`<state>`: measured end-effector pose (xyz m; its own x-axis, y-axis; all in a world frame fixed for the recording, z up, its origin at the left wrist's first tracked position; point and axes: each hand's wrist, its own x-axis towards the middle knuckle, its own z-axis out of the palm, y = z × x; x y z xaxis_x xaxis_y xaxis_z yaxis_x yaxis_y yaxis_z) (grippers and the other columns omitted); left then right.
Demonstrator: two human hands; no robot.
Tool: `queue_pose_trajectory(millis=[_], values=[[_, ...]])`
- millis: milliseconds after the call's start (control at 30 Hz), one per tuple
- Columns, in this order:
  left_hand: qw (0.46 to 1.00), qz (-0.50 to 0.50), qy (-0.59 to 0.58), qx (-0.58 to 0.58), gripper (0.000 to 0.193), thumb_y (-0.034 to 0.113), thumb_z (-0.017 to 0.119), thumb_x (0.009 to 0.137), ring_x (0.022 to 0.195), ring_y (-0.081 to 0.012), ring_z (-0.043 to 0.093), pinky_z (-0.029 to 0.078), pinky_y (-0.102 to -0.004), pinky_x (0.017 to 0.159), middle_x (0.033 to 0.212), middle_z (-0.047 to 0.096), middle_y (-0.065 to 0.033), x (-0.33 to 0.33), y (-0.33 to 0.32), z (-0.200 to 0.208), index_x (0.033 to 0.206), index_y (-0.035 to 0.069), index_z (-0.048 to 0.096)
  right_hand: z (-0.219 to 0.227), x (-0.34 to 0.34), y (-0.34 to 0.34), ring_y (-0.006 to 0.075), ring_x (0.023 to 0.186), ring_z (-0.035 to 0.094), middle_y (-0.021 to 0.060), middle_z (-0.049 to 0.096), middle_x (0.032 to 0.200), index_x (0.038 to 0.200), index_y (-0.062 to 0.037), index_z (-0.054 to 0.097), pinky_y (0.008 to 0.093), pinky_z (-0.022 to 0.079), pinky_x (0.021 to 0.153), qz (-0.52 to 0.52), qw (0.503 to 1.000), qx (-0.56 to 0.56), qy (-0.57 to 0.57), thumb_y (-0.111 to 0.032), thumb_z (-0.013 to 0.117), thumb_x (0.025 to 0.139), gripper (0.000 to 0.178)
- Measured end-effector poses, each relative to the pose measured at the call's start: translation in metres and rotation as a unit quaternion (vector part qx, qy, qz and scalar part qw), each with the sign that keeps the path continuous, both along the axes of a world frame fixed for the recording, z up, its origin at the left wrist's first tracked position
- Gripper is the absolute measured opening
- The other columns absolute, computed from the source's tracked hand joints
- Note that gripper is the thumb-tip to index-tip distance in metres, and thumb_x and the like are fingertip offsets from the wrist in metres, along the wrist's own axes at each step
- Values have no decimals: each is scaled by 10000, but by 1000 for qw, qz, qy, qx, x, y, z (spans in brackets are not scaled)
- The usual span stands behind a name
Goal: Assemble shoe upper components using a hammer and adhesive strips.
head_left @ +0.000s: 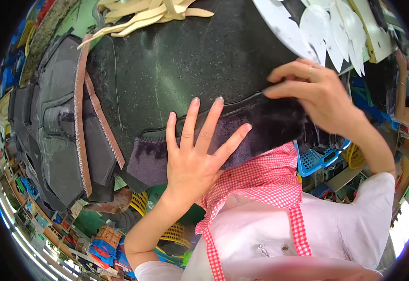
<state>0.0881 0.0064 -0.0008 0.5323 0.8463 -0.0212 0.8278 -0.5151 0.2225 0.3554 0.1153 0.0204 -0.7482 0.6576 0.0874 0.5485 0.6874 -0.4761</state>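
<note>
The dark plush cloth (265, 126) lies mid-frame along the near edge of the surface (214, 61). It looks light, soft and floppy; its black edging (237, 104) likely gives you the firmest hold. Your left hand (193, 161) spreads flat across it; your right hand (324, 93) bends at the edging's right end, whether pinching you cannot tell.
</note>
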Motion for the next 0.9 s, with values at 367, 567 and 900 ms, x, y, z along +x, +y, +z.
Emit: queue_pose_trajectory(millis=[367,567,900], values=[[990,44,-17,-134,605,403,685,856,1356,-346,428,292,-594,1109,1541,424,-173,3,-93,-36,1442,336,548,5,10,-21,312,803,688,99,690,862,953,-74,690,398,558,730,-8,973,-203,112,-225,655,941,156],[980,-79,-126,-129,674,399,732,833,1438,-397,371,298,-603,1137,1540,405,-211,5,-64,-15,1436,157,556,8,138,59,255,884,709,118,740,1021,1118,-57,697,356,551,815,-316,946,66,25,-86,643,923,205],[936,-203,-279,71,525,205,756,817,1386,-332,464,343,-534,1158,1426,545,-119,167,106,-6,1322,150,620,-14,195,98,332,1289,560,148,570,1427,1433,-121,497,424,437,1104,-283,943,35,-172,-85,647,827,626]])
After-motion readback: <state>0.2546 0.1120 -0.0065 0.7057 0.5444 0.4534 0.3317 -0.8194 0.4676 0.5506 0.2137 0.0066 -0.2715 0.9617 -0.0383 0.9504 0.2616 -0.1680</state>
